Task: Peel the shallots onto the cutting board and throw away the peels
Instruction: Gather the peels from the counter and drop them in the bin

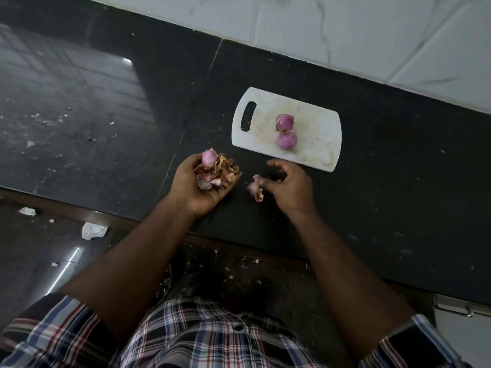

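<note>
Two peeled purple shallots point(286, 131) lie touching each other on the white cutting board point(313, 144) on the dark counter. My left hand point(204, 191) is palm up just left of the board's near corner and cups a heap of dry peels point(216, 173) with a third shallot point(208, 158) on top, near the fingertips. My right hand point(289, 187) hovers over the counter just below the board, its fingers pinching a blurred scrap of pink peel point(255, 187).
The black stone counter point(385, 195) runs diagonally, with a white tiled wall point(345, 27) behind it. Crumpled paper bits point(93, 231) and peel flecks lie on the dark floor at the left. A white bin lid with a metal hinge point(462, 314) shows at the lower right.
</note>
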Motion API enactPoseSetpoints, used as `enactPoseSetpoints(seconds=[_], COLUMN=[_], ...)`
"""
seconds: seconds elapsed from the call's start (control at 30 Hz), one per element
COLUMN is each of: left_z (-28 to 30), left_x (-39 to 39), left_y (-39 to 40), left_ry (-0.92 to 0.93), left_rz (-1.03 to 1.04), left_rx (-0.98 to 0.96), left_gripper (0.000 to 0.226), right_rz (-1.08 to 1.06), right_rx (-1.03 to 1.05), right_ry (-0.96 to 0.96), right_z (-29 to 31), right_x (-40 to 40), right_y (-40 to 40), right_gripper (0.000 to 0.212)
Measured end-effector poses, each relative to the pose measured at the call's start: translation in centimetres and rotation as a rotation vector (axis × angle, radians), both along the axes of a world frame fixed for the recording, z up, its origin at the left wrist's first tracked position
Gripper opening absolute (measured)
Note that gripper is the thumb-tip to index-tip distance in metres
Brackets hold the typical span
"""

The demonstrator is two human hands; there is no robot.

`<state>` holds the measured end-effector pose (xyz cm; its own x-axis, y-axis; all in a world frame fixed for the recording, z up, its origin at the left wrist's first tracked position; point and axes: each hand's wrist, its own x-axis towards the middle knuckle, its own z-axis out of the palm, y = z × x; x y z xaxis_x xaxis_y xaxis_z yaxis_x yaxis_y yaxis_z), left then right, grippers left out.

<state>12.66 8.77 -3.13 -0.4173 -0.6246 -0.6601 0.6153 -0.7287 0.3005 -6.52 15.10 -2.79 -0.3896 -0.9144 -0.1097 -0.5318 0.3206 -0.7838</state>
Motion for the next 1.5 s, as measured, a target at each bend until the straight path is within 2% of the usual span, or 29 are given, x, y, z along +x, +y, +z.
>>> enactPoseSetpoints(seconds=[0.07,0.13,0.2,0.27,0.33,0.4,0.5,0.57,0.63,0.7,0.77,0.87,0.97,1.03,1.1,1.2,1.3,1.4,1.5], left_z=[0.0,0.0,-0.1,-0.1,0.0,0.2,0.7,0.9,0.9,0.8,0.5,0.0,-0.3,-0.5,-1.1,-2.8,-5.2,-7.4,-8.8], left_x=[-0.3,-0.4,-0.4,-0.1,0.2,0.5,1.0,1.6,2.4,3.5,4.5,5.7,6.8,7.4,7.9,8.0,6.6,4.8,4.0], left_y=[0.1,0.2,0.3,0.3,0.4,0.3,0.3,0.3,0.6,1.0,1.8,3.6,6.3,8.6,10.9,13.9,15.3,14.5,12.9], left_ry=[-0.004,-0.004,0.003,-0.010,-0.010,-0.006,-0.012,-0.031,-0.045,-0.055,-0.068,-0.100,-0.109,-0.118,-0.135,-0.160,-0.212,-0.246,-0.229], left_rz=[-0.025,-0.042,-0.042,-0.037,-0.013,0.011,0.043,0.056,0.074,0.086,0.098,0.106,0.127,0.132,0.111,0.040,-0.029,-0.100,-0.143], left_rx=[-0.005,-0.007,-0.001,0.002,0.008,0.004,-0.011,-0.017,-0.013,-0.002,0.007,0.004,0.012,0.035,0.078,0.183,0.293,0.291,0.268], left_gripper=[0.030,0.030,0.031,0.034,0.035,0.036,0.034,0.033,0.033,0.033,0.034,0.035,0.033,0.033,0.035,0.033,0.027,0.029,0.031], right_rz=[0.069,0.030,-0.076,-0.112,-0.047,0.034,0.208,0.354,0.309,0.159,0.099,0.211,0.396,0.372,0.275,0.265,0.424,0.533,0.531], right_rx=[0.142,0.086,0.001,-0.003,0.079,0.129,0.044,-0.007,-0.089,-0.114,-0.063,-0.051,-0.132,-0.215,-0.273,-0.237,-0.199,-0.173,-0.154], right_ry=[-0.047,0.002,0.181,0.321,0.334,0.357,0.429,0.325,0.211,0.220,0.247,0.285,0.145,0.036,0.042,0.059,0.030,-0.050,-0.143], right_z=[0.5,0.9,1.0,0.3,-1.1,-2.9,-4.2,-4.0,-3.6,-3.7,-3.8,-4.3,-4.3,-3.6,-3.3,-3.1,-3.1,-3.0,-2.8], right_x=[-0.9,-2.2,-4.3,-6.2,-6.4,-4.3,1.1,3.6,3.4,1.4,-0.5,1.4,5.0,5.3,4.1,3.5,5.6,8.0,9.7], right_y=[-0.4,-0.7,-0.8,-0.9,-0.9,-0.3,1.2,2.0,1.7,0.9,0.5,0.5,0.3,-0.6,-1.8,-2.6,-2.1,-0.9,0.6], right_gripper=[0.048,0.032,0.024,0.032,0.042,0.055,0.061,0.055,0.050,0.048,0.051,0.052,0.046,0.040,0.036,0.037,0.038,0.036,0.034])
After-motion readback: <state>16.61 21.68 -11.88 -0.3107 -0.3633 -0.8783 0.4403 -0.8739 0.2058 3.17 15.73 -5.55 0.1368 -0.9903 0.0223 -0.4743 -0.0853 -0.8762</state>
